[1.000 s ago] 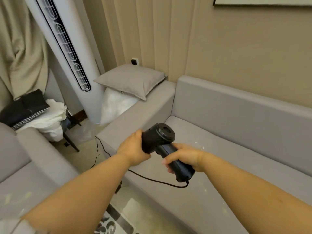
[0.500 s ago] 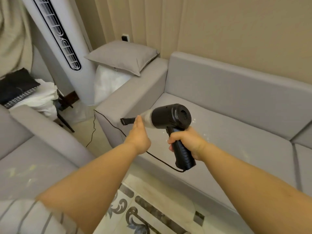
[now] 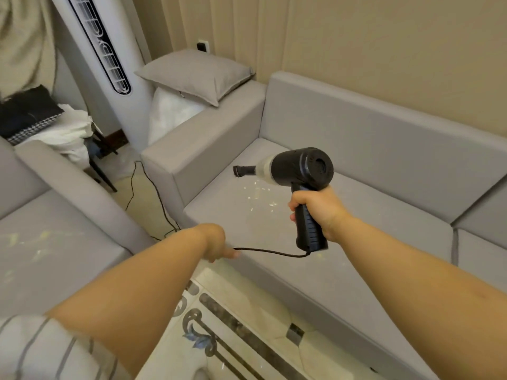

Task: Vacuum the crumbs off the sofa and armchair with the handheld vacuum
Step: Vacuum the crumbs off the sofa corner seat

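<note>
My right hand (image 3: 318,209) grips the handle of the black handheld vacuum (image 3: 299,171). Its nozzle points left and hovers above the grey sofa (image 3: 356,149) seat near the left armrest. Pale crumbs (image 3: 259,194) lie scattered on the seat just below the nozzle. My left hand (image 3: 218,244) is lower, at the seat's front edge, holding the vacuum's black cord (image 3: 274,253). The grey armchair (image 3: 55,215) at the left has pale crumbs (image 3: 33,242) on its seat.
A grey pillow (image 3: 197,72) lies on the sofa's left armrest. A white tower fan (image 3: 107,50) stands behind it. The cord trails over the floor between sofa and armchair. A side stand (image 3: 55,124) with dark and white cloth sits beyond the armchair. Patterned floor tiles (image 3: 219,338) are below.
My left hand has let go of the vacuum's front and dropped down to the cord. My right hand has carried the vacuum to the right, over the sofa seat.
</note>
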{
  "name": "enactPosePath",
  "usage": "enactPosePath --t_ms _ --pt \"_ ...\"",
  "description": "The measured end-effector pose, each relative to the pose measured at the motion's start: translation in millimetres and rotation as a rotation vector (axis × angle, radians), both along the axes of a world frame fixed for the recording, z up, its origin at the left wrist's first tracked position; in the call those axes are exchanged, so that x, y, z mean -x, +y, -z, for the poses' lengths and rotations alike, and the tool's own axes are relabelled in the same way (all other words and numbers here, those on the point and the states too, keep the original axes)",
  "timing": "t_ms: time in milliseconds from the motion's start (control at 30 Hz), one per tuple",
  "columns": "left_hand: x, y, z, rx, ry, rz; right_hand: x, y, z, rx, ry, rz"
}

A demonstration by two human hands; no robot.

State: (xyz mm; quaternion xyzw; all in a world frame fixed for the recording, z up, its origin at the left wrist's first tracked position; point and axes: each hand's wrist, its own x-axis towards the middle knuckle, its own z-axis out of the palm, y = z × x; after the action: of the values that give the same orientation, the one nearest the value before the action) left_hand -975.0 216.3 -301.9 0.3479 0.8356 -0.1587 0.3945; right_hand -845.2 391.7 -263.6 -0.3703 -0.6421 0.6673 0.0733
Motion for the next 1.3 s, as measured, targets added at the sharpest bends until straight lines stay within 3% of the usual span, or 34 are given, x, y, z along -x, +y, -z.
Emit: enactPosePath --t_ms 100,300,600,800,967,1133,1300 --pt "-23 5 4 -0.128 -0.036 -0.165 -22 14 10 -0.023 -0.047 0.007" --pt "-50 28 -8 -0.461 0.000 -0.223 -43 33 8 -0.017 -0.083 -0.028" --pt "-28 49 -4 -0.259 -0.015 -0.106 -31 53 15 -0.002 -0.118 -0.068" --pt "27 77 5 -0.469 -0.079 -0.317 7 49 28 0.007 -0.216 -0.125" --pt "69 114 12 -0.676 -0.288 -0.578 52 46 44 0.000 -0.278 -0.104" --pt "91 142 28 -0.666 -0.505 -0.637 85 50 61 -0.004 -0.307 -0.037" --pt "100 164 44 -0.633 -0.584 -0.657 94 66 75 -0.002 -0.344 -0.021"
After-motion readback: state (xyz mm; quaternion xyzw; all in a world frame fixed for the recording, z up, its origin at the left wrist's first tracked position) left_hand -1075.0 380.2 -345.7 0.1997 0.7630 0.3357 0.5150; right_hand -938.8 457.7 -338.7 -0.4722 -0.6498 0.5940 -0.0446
